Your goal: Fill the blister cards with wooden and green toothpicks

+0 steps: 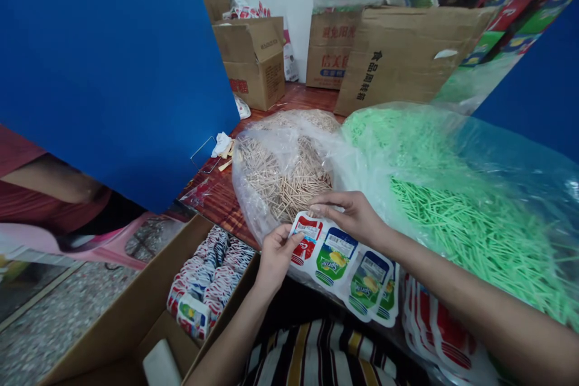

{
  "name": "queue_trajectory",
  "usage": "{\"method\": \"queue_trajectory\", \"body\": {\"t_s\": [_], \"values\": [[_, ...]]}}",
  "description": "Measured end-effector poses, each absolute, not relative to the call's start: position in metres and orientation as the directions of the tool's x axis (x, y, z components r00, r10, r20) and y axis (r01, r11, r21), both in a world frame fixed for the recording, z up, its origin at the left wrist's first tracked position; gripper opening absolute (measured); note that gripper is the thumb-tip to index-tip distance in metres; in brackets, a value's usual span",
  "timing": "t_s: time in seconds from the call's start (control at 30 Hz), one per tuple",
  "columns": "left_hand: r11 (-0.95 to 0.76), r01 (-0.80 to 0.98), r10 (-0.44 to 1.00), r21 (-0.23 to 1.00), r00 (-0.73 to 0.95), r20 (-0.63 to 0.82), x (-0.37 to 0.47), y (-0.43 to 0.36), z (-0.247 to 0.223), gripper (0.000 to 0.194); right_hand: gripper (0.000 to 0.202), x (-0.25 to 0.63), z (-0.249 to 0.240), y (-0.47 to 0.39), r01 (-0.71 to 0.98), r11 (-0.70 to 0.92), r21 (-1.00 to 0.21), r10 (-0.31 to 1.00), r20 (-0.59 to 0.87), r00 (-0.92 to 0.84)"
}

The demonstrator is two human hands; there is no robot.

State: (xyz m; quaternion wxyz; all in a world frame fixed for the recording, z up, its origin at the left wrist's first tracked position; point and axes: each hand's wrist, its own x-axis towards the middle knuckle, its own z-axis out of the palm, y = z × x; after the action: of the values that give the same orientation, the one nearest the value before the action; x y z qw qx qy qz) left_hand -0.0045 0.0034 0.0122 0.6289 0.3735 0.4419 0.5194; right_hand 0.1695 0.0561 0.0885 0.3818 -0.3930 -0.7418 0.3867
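A strip of bottle-shaped packets [335, 256], with red and green-and-blue labels, lies slantwise in front of me. My left hand [275, 253] pinches its left end, thumb on top of the red packet. Just above that packet's top edge, my right hand [346, 212] has its fingertips closed together; whatever is between them is too small to make out. Beyond my fingers is a clear plastic bag of thin beige sticks [296, 190]. Under my right forearm lies a stack of similar packets [446, 329], partly hidden.
Right of the beige sticks, a bag of green sticks [474, 241] spreads over the table. An open cardboard box [131, 307] at lower left contains rows of packets [210, 277]. Cartons [407, 54] stand at the back. A blue partition [113, 60] rises at left, with another person's arm [54, 178] beyond it.
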Motion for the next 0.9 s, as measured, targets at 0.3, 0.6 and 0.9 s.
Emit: {"method": "queue_trajectory", "body": {"t_s": [0.3, 0.6, 0.9], "values": [[0.181, -0.331, 0.983, 0.926, 0.088, -0.161, -0.008, 0.005, 0.008, 0.023, 0.026, 0.171, 0.106, 0.066, 0.145, 0.302, -0.942, 0.907, 0.236, -0.349], [0.191, -0.376, 0.982, 0.907, 0.079, -0.174, -0.01, 0.004, 0.008, 0.02, 0.04, 0.18, 0.091, 0.075, 0.467, 0.505, -0.726, 0.811, 0.215, -0.543], [0.216, -0.435, 0.976, 0.874, 0.129, -0.177, -0.007, 0.006, 0.009, 0.019, 0.048, 0.179, 0.091, 0.033, 0.419, 0.495, -0.761, 0.77, 0.161, -0.618]]}}
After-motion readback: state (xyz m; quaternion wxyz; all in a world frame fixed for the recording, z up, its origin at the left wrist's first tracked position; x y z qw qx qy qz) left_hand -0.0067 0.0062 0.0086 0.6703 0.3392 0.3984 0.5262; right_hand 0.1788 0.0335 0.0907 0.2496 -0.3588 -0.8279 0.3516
